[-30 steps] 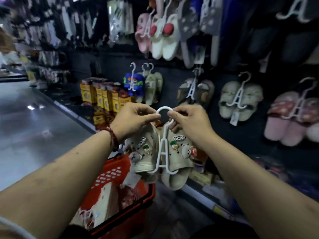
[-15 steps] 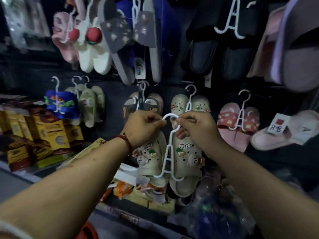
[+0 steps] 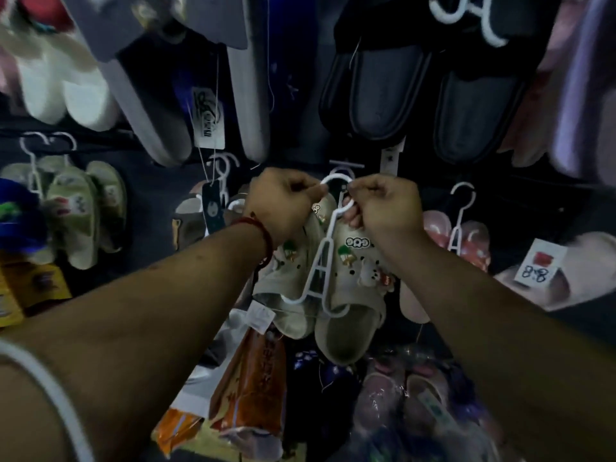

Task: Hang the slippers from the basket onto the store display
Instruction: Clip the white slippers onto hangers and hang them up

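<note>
A pair of cream slippers (image 3: 353,271) with small charms hangs on a white plastic hanger (image 3: 320,261). My left hand (image 3: 283,201) pinches the left side of the hanger's hook. My right hand (image 3: 383,205) pinches the hook's right side, just below its curve. The hook's top (image 3: 336,180) sits right at a metal display peg (image 3: 346,165) on the dark wall; whether it is over the peg I cannot tell. The basket is out of view.
Black slippers (image 3: 420,98) and grey ones (image 3: 160,95) hang overhead. Green slippers (image 3: 80,211) hang left, pink ones (image 3: 466,241) right, with a price tag (image 3: 536,265). Orange packets (image 3: 253,378) and wrapped slippers (image 3: 410,405) lie on the shelf below.
Both hands have carried the hanger with the cream slippers closer to the wall and up to the peg. The red basket has dropped out of view.
</note>
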